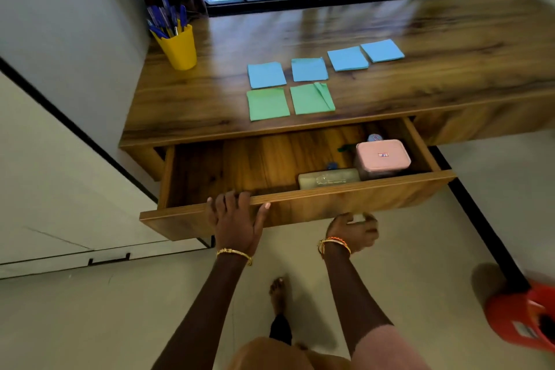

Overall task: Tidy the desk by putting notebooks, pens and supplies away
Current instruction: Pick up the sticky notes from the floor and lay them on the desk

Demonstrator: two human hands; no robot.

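A: Where are the things to be put away, counted from the drawer (300,204)?

B: Six paper squares are laid on the desk (390,24) just behind the drawer: four blue notes (308,69) in a row, two green notes (312,98) nearer the drawer. A yellow cup (178,49) is stood far behind the drawer's left end, and it is filled with blue pens (166,19).

A: What is kept in the drawer?

B: It is pulled wide. A pink box (382,158) with its lid on is seen at the right, a pale flat case (329,178) against the front panel beside it, and small items behind that cannot be told. The left half is seen as bare wood.

A: And the hands?

B: The left hand (237,219) is laid over the front edge, fingers curled onto the rim, thumb spread along it. The right hand (354,230) is held just below the panel, loosely curled, with nothing gripped.

A: How would the notes handle?

B: They are judged light and limp, easily creased; one green corner is already folded. They are best slid to the desk edge and pinched there. The cup is judged rigid but top-heavy, so it should be gripped round its body.
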